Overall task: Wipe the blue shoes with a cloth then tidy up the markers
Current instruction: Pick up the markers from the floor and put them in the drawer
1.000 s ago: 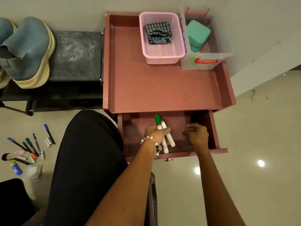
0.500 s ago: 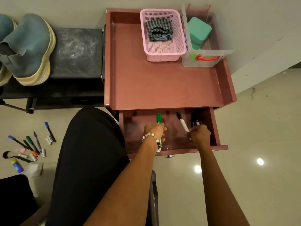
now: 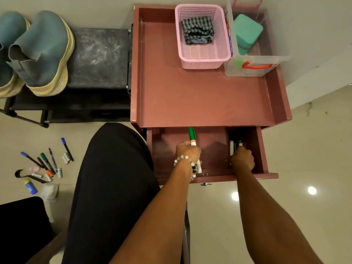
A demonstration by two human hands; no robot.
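My left hand (image 3: 187,152) grips a green-capped marker (image 3: 192,136) over the open drawer (image 3: 209,149) of the reddish-brown cabinet, cap pointing away from me. My right hand (image 3: 242,161) is at the drawer's right side, fingers curled over markers (image 3: 232,147) lying there; whether it grips one is hidden. Several more markers and pens (image 3: 47,161) lie scattered on the floor at the left. The blue shoes (image 3: 41,52) stand on a black rack at the top left. A folded striped cloth (image 3: 197,30) lies in the pink basket.
The pink basket (image 3: 202,60) and a clear plastic box (image 3: 247,67) holding a green sponge (image 3: 246,33) stand at the back of the cabinet top (image 3: 200,98). My black-clad leg (image 3: 110,187) fills the space left of the drawer. A black rack (image 3: 99,58) adjoins the cabinet.
My right hand took one marker from my left hand's bundle and carried it to the drawer's right side. My left hand now holds only the green-capped marker.
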